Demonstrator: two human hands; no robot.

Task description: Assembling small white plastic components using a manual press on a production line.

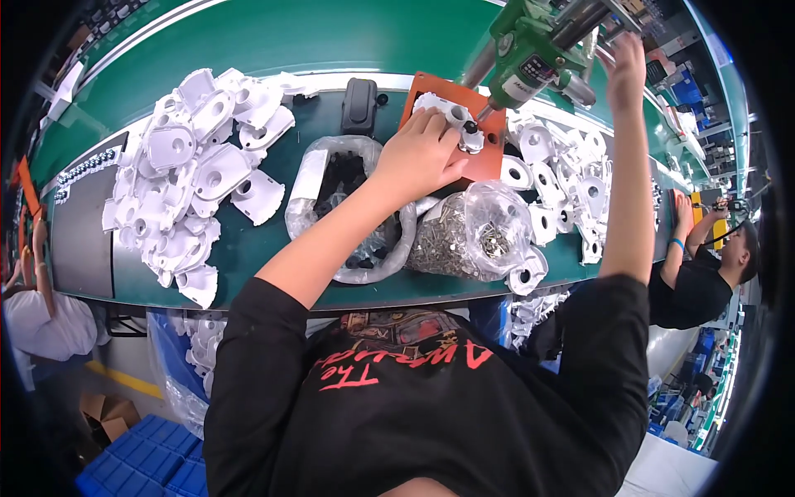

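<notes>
My left hand (421,157) rests on a white plastic housing (455,112) with its fingers closed over the near side. The housing sits on an orange fixture plate (422,87), and a small black knob-like piece (471,127) shows on it. Just above stands a green bench press or drill (530,62), its tip pointing down close to the housing. Raised to the right of that machine is my right hand (625,70), beside its metal bars. Motion smears those fingers, so whether they grip a lever is unclear.
White housings are piled left (199,166) and right (571,178). Nearer me are a plastic-lined container of black parts (302,199) and a clear bag of screws (464,236). A black case (359,106) stands behind. Co-workers sit at both sides; blue crates (141,455) lie below left.
</notes>
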